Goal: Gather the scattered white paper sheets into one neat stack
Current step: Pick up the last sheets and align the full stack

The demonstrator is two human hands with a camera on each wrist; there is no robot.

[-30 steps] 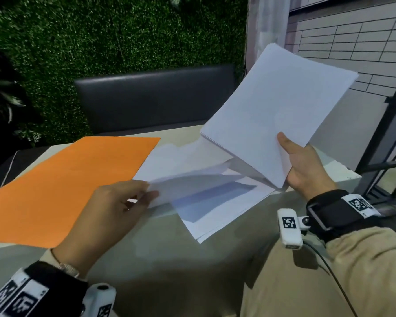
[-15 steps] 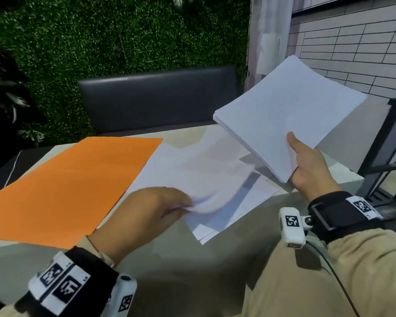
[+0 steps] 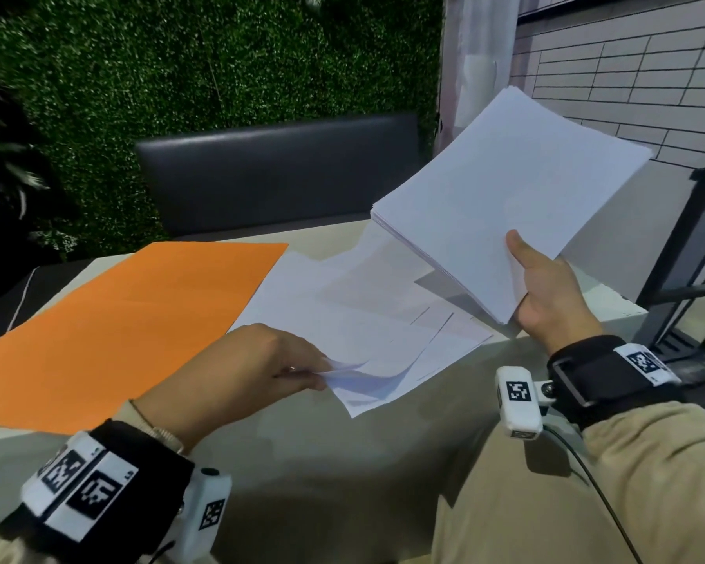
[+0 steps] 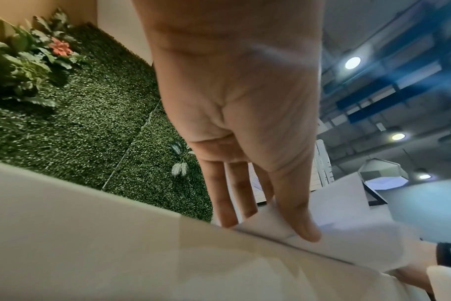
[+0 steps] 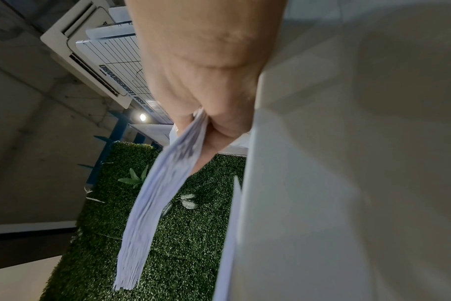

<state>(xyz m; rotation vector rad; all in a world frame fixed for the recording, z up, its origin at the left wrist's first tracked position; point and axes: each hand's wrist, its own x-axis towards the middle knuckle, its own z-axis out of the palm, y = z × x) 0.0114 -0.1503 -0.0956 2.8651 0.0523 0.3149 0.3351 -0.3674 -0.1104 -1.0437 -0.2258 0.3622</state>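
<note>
Several loose sheets (image 3: 355, 319) fanned on the surface (image 3: 322, 462), one corner pinched up by left hand (image 3: 241, 368) for lifting free, gathered stack (image 3: 505, 189) clamped aloft between right hand (image 3: 546, 291) thumb and fingers, likely ready to receive it.

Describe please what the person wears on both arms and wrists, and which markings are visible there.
Both arms have beige sleeves. Each wrist carries a black strap: the left strap bears white tags printed with black square codes, and the right strap has one such tag. A small white camera box with a code sits at each wrist; a thin dark cable runs from the right box. A thin bracelet circles the left wrist.
</note>
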